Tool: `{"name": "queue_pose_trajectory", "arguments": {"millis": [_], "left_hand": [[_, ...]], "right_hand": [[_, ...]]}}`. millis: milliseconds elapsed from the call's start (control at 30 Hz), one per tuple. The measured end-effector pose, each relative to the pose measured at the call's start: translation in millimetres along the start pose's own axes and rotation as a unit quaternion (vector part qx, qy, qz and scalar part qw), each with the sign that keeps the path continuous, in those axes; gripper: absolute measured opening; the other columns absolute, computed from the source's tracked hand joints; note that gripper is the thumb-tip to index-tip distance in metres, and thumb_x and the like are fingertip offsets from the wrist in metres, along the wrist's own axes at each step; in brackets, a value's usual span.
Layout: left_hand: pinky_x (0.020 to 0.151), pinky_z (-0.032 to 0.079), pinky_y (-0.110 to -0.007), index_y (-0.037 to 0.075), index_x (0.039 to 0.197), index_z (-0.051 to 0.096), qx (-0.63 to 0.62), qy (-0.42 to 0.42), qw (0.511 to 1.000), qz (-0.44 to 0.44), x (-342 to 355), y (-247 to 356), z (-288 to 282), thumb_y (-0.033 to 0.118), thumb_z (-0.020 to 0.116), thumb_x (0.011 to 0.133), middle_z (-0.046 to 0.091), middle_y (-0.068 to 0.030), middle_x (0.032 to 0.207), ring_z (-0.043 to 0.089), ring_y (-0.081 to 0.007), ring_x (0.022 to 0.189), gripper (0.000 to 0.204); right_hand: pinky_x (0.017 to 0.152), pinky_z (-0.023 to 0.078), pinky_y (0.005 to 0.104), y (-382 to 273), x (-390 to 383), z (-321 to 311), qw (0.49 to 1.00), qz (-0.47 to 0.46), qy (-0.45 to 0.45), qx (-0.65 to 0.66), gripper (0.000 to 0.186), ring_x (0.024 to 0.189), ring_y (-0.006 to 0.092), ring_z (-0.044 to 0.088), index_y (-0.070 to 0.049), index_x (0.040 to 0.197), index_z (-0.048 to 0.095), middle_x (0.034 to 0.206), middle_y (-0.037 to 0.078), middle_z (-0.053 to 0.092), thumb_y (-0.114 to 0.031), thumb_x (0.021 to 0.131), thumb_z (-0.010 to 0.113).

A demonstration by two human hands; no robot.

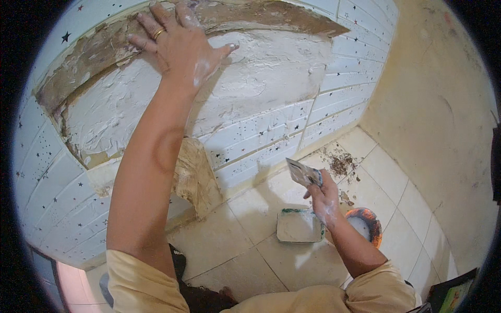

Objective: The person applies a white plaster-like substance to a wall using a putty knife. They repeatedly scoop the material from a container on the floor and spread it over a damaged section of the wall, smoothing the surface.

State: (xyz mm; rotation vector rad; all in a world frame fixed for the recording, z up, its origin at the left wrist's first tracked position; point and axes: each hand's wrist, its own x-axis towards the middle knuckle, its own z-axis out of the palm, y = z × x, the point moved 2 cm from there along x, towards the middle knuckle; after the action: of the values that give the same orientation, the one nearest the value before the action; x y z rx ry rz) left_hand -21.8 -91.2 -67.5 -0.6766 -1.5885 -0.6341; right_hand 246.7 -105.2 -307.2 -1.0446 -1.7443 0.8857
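Right, from my end the left hand [180, 49] is up high, fingers spread wide and palm down against a long, ragged brown strip [261, 16] that looks like peeled-back wall covering; it's pressing, I'd say, not gripping. Just below sits a broad, rough white plastered patch [266, 65], thumb reaching over its upper edge. Down to the right, the right hand [326, 198] has its fingers wrapped round a flat metal-bladed scraper [301, 172], blade tipped up and leftward, well apart from the wall. Under that wrist, a shallow rectangular tray with a green-smeared rim [297, 211] and a round orange bucket [375, 223] rest on the pale tiled floor [224, 255]. My read: we're at steadying the strip, tool in reserve. The next move calls for even pressure up top, and a flat blade angle if the scraper goes to the plaster.
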Motion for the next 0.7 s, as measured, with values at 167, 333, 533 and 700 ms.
{"name": "queue_pose_trajectory", "arguments": {"millis": [167, 333, 533, 700], "left_hand": [[0.104, -0.005, -0.066, -0.005, 0.143, 0.016, -0.054, -0.266, 0.962, -0.034, 18, 14, -20, 0.066, 0.068, 0.062, -0.001, -0.0285, 0.149, -0.008, -0.0508, 0.135, 0.120], [0.104, -0.002, -0.067, -0.003, 0.144, 0.018, -0.021, -0.205, 0.976, -0.065, 12, 24, -17, 0.066, 0.068, 0.062, -0.001, -0.0276, 0.150, -0.007, -0.0499, 0.136, 0.118], [0.105, 0.000, -0.066, 0.000, 0.144, 0.020, -0.133, -0.201, 0.970, -0.038, 16, 9, -14, 0.064, 0.069, 0.062, 0.002, -0.0281, 0.150, -0.003, -0.0497, 0.136, 0.115], [0.111, 0.004, -0.056, 0.003, 0.145, 0.018, -0.121, -0.193, 0.974, 0.015, 10, -2, -9, 0.052, 0.068, 0.073, 0.008, -0.0237, 0.151, 0.001, -0.0417, 0.139, 0.100]], "right_hand": [[0.055, 0.050, 0.0302, 35, -23, -35, 0.991, 0.025, 0.087, 0.103, 0.015, 0.064, 0.0148, 0.055, 0.003, 0.095, 0.049, 0.079, 0.009, 0.054, 0.006, 0.080, 0.046], [0.054, 0.049, 0.0296, 54, -41, -57, 0.990, 0.092, 0.048, 0.100, 0.020, 0.065, 0.0145, 0.056, 0.005, 0.099, 0.051, 0.078, 0.009, 0.059, 0.005, 0.079, 0.048], [0.056, 0.046, 0.0302, 79, -60, -72, 0.966, 0.234, -0.086, 0.062, 0.013, 0.063, 0.0148, 0.056, 0.004, 0.089, 0.059, 0.074, 0.009, 0.061, 0.001, 0.078, 0.054], [0.063, 0.046, 0.0341, 133, -62, -67, 0.949, 0.198, -0.184, -0.161, 0.017, 0.065, 0.0193, 0.055, 0.000, 0.089, 0.061, 0.073, 0.015, 0.059, -0.013, 0.078, 0.063]]}}
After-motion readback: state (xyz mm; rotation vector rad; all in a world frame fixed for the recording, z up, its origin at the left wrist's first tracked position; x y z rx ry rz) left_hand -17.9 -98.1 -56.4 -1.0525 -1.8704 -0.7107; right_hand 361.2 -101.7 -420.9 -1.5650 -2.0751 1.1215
